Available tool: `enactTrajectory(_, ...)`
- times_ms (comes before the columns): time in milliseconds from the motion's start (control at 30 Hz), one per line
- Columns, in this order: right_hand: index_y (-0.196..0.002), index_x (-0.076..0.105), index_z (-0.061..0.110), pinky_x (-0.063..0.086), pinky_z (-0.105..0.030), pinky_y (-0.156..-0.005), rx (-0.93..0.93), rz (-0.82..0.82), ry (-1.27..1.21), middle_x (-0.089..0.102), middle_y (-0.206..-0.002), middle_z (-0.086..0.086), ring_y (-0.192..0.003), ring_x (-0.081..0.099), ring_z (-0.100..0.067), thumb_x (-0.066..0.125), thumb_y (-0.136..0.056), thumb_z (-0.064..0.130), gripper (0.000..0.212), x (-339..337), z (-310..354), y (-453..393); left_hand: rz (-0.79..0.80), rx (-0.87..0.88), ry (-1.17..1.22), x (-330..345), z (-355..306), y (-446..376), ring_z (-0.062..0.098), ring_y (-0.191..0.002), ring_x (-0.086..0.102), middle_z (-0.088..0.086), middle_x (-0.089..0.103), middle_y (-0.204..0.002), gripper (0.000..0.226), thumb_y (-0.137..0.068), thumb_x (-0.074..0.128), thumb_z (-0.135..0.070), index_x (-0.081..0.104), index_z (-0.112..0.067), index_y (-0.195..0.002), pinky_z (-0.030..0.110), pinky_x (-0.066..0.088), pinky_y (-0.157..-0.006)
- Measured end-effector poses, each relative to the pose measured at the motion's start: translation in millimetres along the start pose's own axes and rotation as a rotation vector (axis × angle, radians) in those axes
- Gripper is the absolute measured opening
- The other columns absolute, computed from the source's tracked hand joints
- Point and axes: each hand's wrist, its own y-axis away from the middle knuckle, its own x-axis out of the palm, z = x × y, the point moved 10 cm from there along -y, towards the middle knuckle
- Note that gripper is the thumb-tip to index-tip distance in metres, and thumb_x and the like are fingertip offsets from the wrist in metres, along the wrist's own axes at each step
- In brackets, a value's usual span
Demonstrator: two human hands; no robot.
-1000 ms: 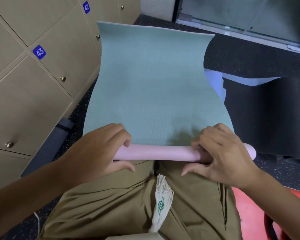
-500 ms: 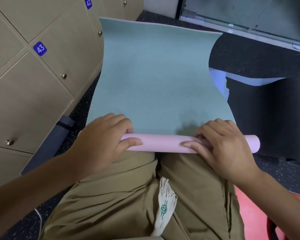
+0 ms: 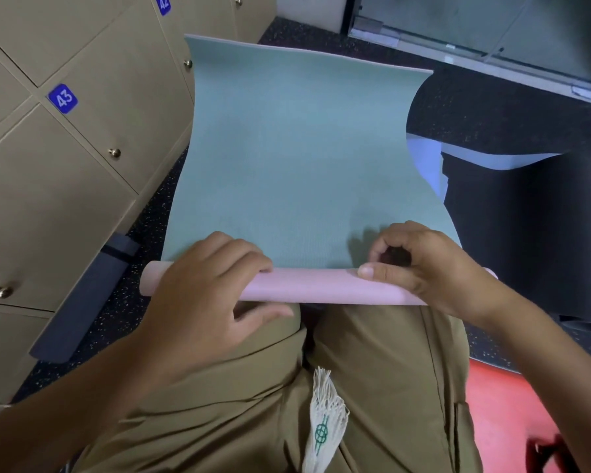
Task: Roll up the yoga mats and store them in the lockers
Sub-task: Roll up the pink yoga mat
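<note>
I see the dark speckled floor [image 3: 492, 107] filling most of the view, with a bank of tan lockers [image 3: 65, 172] running along the left side, doors shut, blue number plates reading 43 [image 3: 63, 98] and 42 [image 3: 163, 2]. Spread flat on the floor ahead of me is the green yoga mat [image 3: 297, 158], its far edge toward the top of the view, its near end wound into a thin roll [image 3: 321, 285] whose outside shows pink. The roll lies crosswise just in front of my knees, touching my khaki trousers [image 3: 372, 370]. To the right of the green mat a black mat [image 3: 533, 233] lies on the floor, with a pale blue surface [image 3: 423, 155] showing between the two. A dark grey rolled mat [image 3: 82, 302] rests at the foot of the lockers on the left. A red surface [image 3: 505, 404] shows at lower right.

My left hand [image 3: 202, 291] lies over the left part of the roll, fingers curled over its top and thumb stretched out beneath toward my knee, so the grip is wrapped on the roll. My right hand [image 3: 423, 268] sits on the right part, thumb pressed flat on the pink top and fingers curled down at the seam where roll meets flat mat, pinching the roll. A white fringed tassel [image 3: 325, 414] with a green emblem hangs over my lap.
</note>
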Motion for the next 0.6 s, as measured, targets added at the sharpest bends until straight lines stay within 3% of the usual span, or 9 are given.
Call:
enactTrajectory(100, -0.074, 0.068, 0.027, 0.040, -0.016, -0.065, 0.031, -0.035, -0.102, 0.061, -0.081, 0.016, -0.074, 0.053, -0.006, 0.073, -0.073, 0.057, 0.031, -4, 1, -3, 0.037, 0.028, -0.034, 4, 3, -3, 0.023, -0.087, 0.059, -0.003, 0.069, -0.097, 0.053, -0.088, 0.064, -0.062, 0.073, -0.010, -0.096, 0.034, 0.044, -0.078)
enactTrajectory(233, -0.070, 0.063, 0.025, 0.037, -0.014, -0.063, -0.006, -0.259, 0.016, 0.058, -0.069, 0.011, -0.073, 0.053, -0.008, 0.082, -0.078, 0.040, 0.025, -18, 8, 3, 0.086, -0.040, 0.035, 8, 15, -13, 0.020, -0.085, 0.060, -0.008, 0.069, -0.092, 0.049, -0.091, 0.058, -0.059, 0.073, -0.013, -0.095, 0.038, 0.046, -0.075)
enactTrajectory(333, -0.078, 0.060, 0.021, 0.036, -0.022, -0.065, -0.071, -0.425, 0.258, 0.055, -0.072, 0.010, -0.072, 0.047, -0.013, 0.067, -0.092, 0.043, 0.027, -20, 20, 14, 0.107, -0.084, 0.058, 11, 23, -20, 0.018, -0.082, 0.059, -0.011, 0.067, -0.088, 0.044, -0.092, 0.056, -0.057, 0.073, -0.016, -0.094, 0.038, 0.046, -0.072)
enactTrajectory(433, -0.088, 0.064, 0.013, 0.041, -0.036, -0.070, -0.206, -0.481, 0.441, 0.058, -0.084, 0.002, -0.077, 0.049, -0.022, 0.053, -0.101, 0.042, 0.034, -14, 32, 27, 0.126, -0.159, 0.090, 14, 33, -29, 0.014, -0.078, 0.056, -0.016, 0.063, -0.083, 0.043, -0.091, 0.052, -0.058, 0.071, -0.020, -0.089, 0.037, 0.045, -0.071)
enactTrajectory(533, -0.096, 0.066, 0.012, 0.044, -0.042, -0.074, -0.213, -0.457, 0.509, 0.061, -0.093, 0.000, -0.083, 0.052, -0.027, 0.059, -0.097, 0.057, 0.045, -9, 29, 32, 0.174, -0.266, 0.161, 18, 43, -35, 0.005, -0.081, 0.052, -0.022, 0.059, -0.075, 0.041, -0.086, 0.051, -0.064, 0.070, -0.027, -0.085, 0.022, 0.038, -0.074)
enactTrajectory(600, -0.096, 0.067, 0.014, 0.043, -0.043, -0.074, -0.198, -0.458, 0.510, 0.061, -0.093, 0.002, -0.083, 0.053, -0.026, 0.060, -0.094, 0.060, 0.047, -9, 26, 31, 0.214, -0.350, 0.218, 20, 51, -39, -0.001, -0.090, 0.052, -0.027, 0.062, -0.085, 0.032, -0.084, 0.059, -0.063, 0.069, -0.033, -0.083, 0.015, 0.034, -0.073)
